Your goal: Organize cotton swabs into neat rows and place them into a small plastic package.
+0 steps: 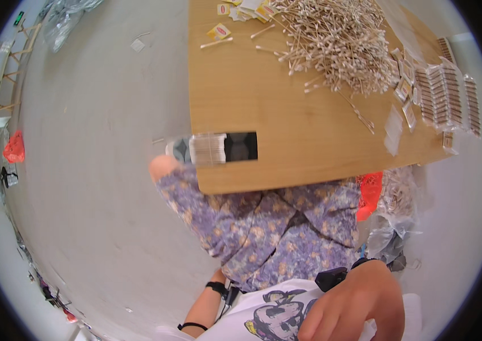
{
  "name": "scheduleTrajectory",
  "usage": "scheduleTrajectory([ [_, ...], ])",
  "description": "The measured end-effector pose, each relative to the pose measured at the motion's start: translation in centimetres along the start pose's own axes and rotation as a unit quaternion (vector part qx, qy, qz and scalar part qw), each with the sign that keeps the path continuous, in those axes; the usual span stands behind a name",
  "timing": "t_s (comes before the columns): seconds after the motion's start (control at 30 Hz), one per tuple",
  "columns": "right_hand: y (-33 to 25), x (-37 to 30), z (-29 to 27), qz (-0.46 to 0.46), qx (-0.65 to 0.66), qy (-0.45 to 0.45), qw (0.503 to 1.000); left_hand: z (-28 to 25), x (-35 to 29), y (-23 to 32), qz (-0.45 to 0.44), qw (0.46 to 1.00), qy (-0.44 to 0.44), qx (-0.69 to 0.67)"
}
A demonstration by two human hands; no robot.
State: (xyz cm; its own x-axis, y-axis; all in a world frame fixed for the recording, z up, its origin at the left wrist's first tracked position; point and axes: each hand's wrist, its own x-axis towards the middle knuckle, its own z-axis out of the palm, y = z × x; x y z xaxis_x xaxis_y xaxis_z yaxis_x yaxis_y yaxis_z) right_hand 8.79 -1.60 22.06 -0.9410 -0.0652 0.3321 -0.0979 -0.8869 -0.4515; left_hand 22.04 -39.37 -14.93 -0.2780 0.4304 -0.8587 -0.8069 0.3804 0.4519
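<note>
Tan wood-grain table (320, 136), smooth, rounded near-left corner. Swabs (337, 45), thin sticks with white fuzzy tips, heaped loose at 1 o'clock. Swab stack (208, 149), sticks parallel, sits at 10 o'clock just off centre, at the table's left edge, beside a flat black block (242, 146); a clear end sticks out past the edge, blurred. Clear plastic packs (445, 96), ribbed rows, at 2 o'clock. Right hand (363, 301) at 5 o'clock over the white shirt (275, 312), fingers bent; palm hidden, can't tell if that grip holds anything. Left hand (220, 275) between 6 and 7, mostly hidden at the floral cloth (286, 238); can't tell its grip. Room to move: wood strip between heap and near edge; grey floor (110, 170) at 9.
</note>
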Motion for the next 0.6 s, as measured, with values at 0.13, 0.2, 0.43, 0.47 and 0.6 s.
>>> scheduleTrajectory([
  [0.13,-1.4,3.2,-3.8,-0.020,0.047,0.024,0.998,4.5,1.0,2.8,-0.022,0.999,0.020,0.027],
  [0.2,-2.6,4.3,-5.1,-0.039,0.053,0.025,0.998,5.4,0.6,3.6,-0.035,0.998,0.026,0.042],
  [0.43,-7.6,4.5,-5.8,-0.102,0.025,0.008,0.994,1.4,-0.3,10.0,-0.040,0.990,0.026,0.135],
  [0.47,-8.2,4.4,-5.5,-0.104,0.020,0.008,0.994,0.9,-0.3,10.9,-0.036,0.988,0.028,0.149],
  [0.6,-9.2,3.3,-3.5,-0.141,0.016,-0.002,0.990,-0.5,0.5,13.7,-0.014,0.980,0.025,0.197],
])
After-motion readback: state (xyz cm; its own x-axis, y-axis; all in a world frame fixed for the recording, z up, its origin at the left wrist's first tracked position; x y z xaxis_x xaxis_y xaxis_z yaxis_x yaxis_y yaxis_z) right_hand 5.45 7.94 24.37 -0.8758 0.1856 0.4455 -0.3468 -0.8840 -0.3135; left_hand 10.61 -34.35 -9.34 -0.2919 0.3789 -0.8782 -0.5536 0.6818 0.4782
